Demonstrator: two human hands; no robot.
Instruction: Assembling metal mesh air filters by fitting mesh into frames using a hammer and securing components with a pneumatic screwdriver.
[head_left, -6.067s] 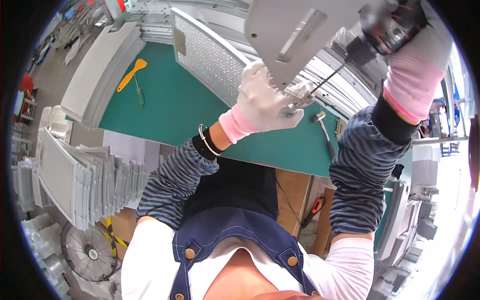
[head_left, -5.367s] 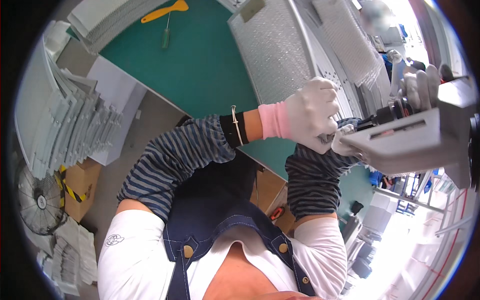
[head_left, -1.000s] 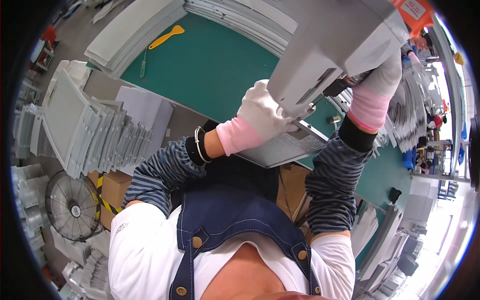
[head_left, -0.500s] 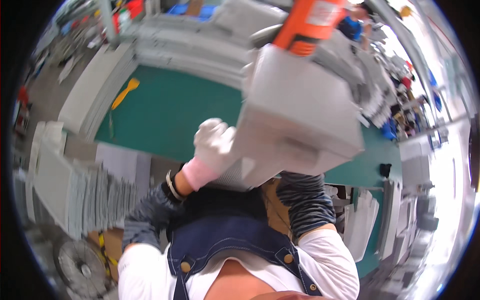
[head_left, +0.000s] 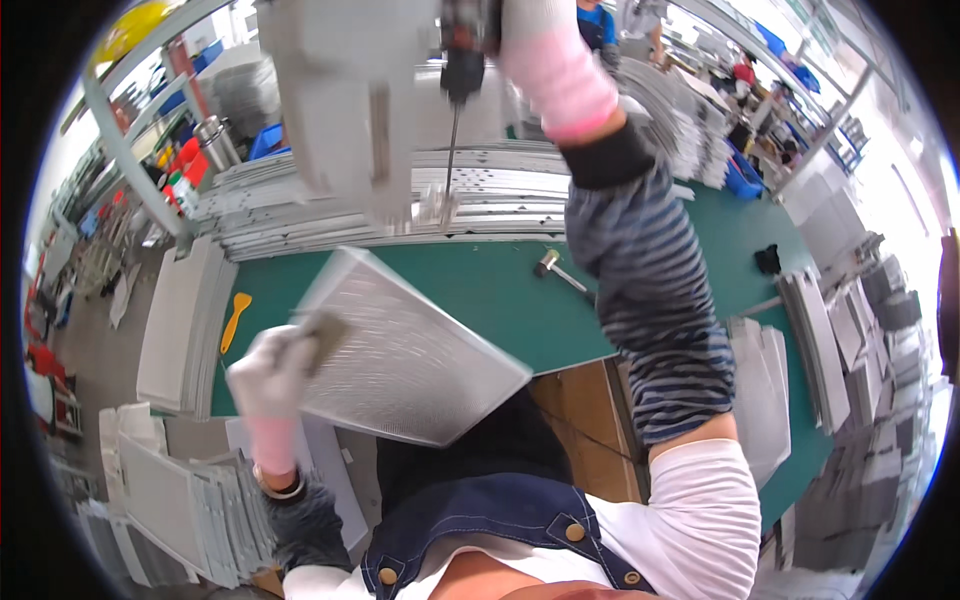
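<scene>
My left hand (head_left: 268,372), in a white glove with a pink cuff, is closed on the left edge of a pale grey perforated panel (head_left: 415,345). The panel is tilted and blurred in front of my body. A blurred brownish patch shows by the fingers. My right hand (head_left: 545,45), gloved alike and partly cut off at the top edge, is raised at the far side, closed round a dark power screwdriver (head_left: 463,55) with a long thin bit pointing down. Left of the bit is a large blurred grey sheet-metal piece (head_left: 335,110); what supports it is hidden.
On the green tabletop (head_left: 470,295) lie a hammer (head_left: 565,275) and a yellow scraper (head_left: 236,322). Long grey metal strips (head_left: 300,215) are stacked along the far side. Stacked panels (head_left: 185,335) stand at the left, others (head_left: 815,350) at the right. People work in the background.
The grey box-shaped piece and orange object have left the near middle. My right arm has reached up and away, and the screwdriver shows. My left hand has moved left with the perforated panel.
</scene>
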